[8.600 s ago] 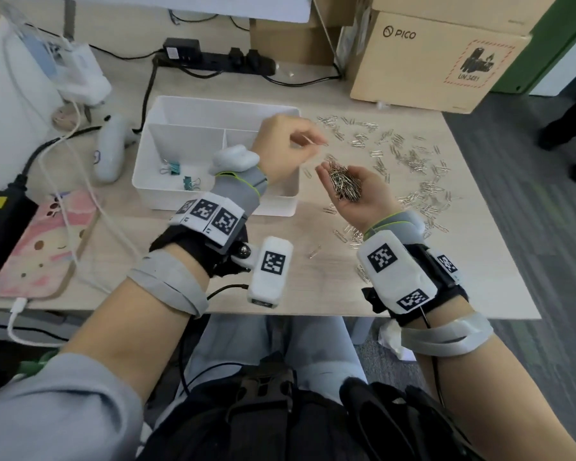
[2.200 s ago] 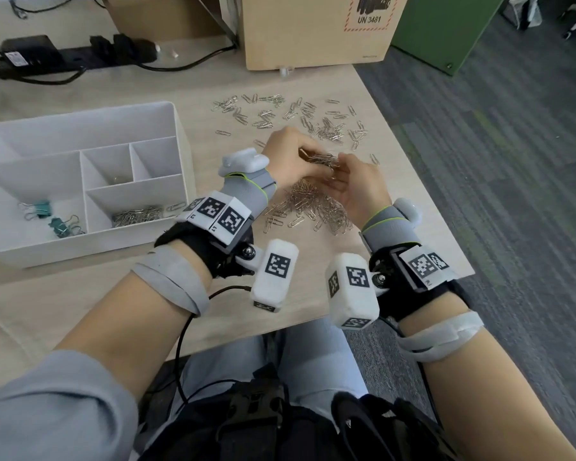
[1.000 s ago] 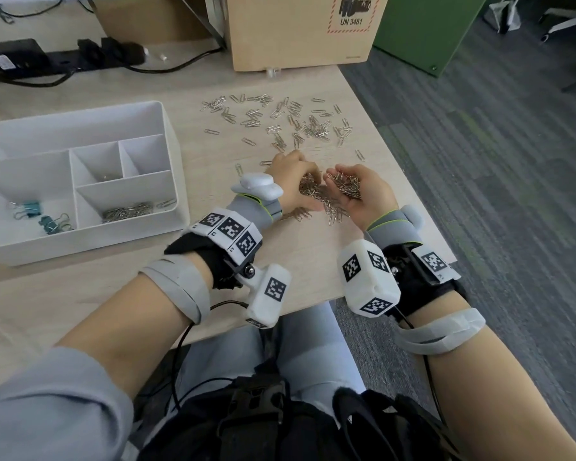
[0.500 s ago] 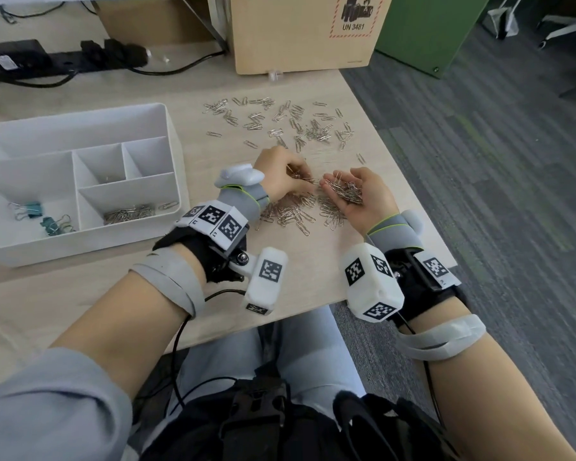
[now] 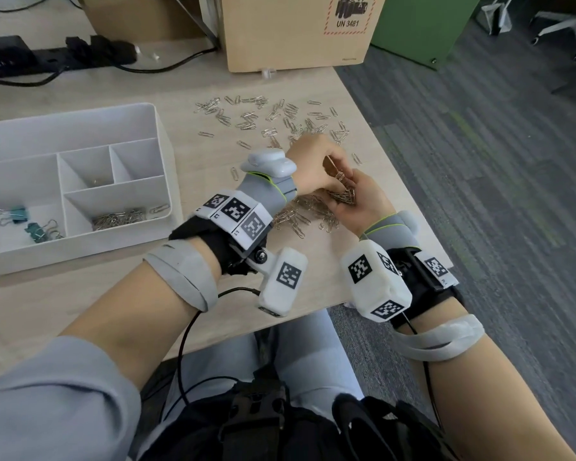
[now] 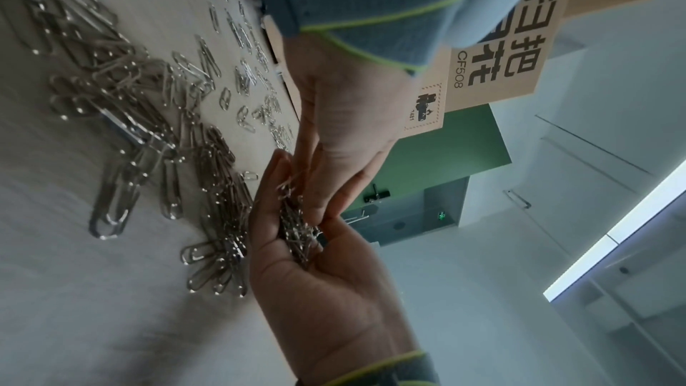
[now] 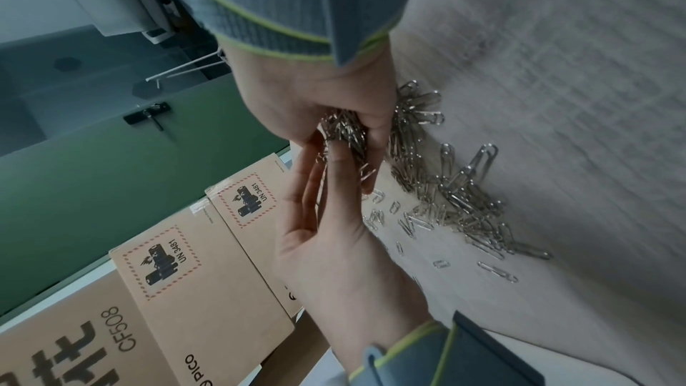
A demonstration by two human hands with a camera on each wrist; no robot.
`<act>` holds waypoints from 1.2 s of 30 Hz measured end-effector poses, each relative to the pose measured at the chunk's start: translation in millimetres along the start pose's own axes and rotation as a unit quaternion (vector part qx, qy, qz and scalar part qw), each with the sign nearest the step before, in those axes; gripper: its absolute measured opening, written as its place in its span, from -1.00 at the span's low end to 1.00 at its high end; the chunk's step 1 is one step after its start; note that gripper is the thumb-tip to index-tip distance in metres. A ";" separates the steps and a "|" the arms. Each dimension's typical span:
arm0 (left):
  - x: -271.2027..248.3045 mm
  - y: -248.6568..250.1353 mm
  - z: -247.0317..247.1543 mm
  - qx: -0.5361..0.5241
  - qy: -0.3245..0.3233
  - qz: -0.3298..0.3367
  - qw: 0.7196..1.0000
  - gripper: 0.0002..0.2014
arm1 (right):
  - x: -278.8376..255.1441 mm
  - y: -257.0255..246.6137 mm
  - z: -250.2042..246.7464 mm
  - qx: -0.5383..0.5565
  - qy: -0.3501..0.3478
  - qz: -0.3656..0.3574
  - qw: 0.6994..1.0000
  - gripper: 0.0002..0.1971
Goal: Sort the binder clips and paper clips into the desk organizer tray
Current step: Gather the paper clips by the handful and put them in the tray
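Observation:
My right hand (image 5: pixel 356 204) lies palm up near the table's right edge, its fingers curled round a bunch of silver paper clips (image 5: pixel 345 194). My left hand (image 5: pixel 326 163) is just above it and pinches a few clips into that bunch. In the right wrist view the left hand's fingertips (image 7: pixel 336 157) touch the bunch (image 7: pixel 345 131) that the right hand (image 7: pixel 315 99) grips. A loose pile of clips (image 5: pixel 306 214) lies under both hands, and more are scattered (image 5: pixel 280 118) behind. The white organizer tray (image 5: pixel 162 151) stands to the left, with paper clips (image 5: pixel 118 218) in its front compartment and teal binder clips (image 5: pixel 30 224) in the left one.
A cardboard box (image 5: pixel 296 31) stands at the back of the table and a black power strip (image 5: pixel 57 56) at the back left. The table's right edge runs just beside my right hand, with carpet floor beyond. A black cable (image 5: pixel 187 331) hangs off the front edge.
My left hand has risen from the pile on the table and now meets the right palm with clips in its fingers. The right hand stays cupped around its bunch.

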State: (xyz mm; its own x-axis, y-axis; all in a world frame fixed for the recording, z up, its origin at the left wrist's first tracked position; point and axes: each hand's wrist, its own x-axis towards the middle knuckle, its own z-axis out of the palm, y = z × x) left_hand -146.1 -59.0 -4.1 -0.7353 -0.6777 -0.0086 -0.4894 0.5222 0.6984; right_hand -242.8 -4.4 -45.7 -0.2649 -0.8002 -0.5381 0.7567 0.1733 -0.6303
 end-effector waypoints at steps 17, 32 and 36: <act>-20.2 -22.8 25.3 0.146 -0.050 -0.048 0.987 -0.26 | -17.9 -5.9 -27.9 0.048 0.024 -0.025 0.998 -0.88; -59.6 -52.5 -19.1 0.154 -0.008 -0.081 0.985 -0.52 | -30.3 14.7 5.9 0.053 0.016 -0.011 0.998 -0.79; -69.4 -60.5 -21.0 0.170 -0.064 -0.093 0.979 -0.32 | -29.5 17.8 9.9 0.052 0.017 -0.009 0.998 -0.79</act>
State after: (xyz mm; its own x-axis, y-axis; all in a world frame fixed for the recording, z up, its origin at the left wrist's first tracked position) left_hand -55.7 -54.4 -30.8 -0.6611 -0.7183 -0.2169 -0.7319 0.5536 0.3973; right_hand -215.6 16.6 -35.5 -0.2969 -0.7829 -0.5468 0.8094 0.0975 -0.5791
